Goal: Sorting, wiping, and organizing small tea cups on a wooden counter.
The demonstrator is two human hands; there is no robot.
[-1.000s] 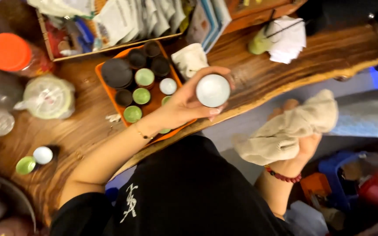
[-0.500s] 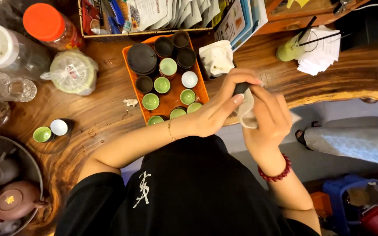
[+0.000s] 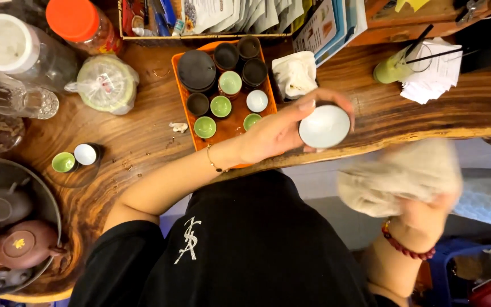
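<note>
The left hand is closed around a small round cup, fingers curled over its far rim and thumb beneath, holding it above the near edge of the worktop with its pale inside facing up. The cup hangs just to the right of an orange tray, touching neither the tray nor the wood. The right hand is lower and off the worktop, near the person's side, clamped on a beige cloth that is bunched up and blurred; a red bead bracelet circles that wrist.

On the tray stand several little cups, some green inside, one white inside, some dark, beside a dark round lid or saucer. A folded white cloth lies just to the right of the tray's far end. Well to the left, two more small cups, one green and one white, sit side by side. A brown teapot rests in a round basin at the lower left. A jar with an orange lid and a clear glass stand at the far left.
</note>
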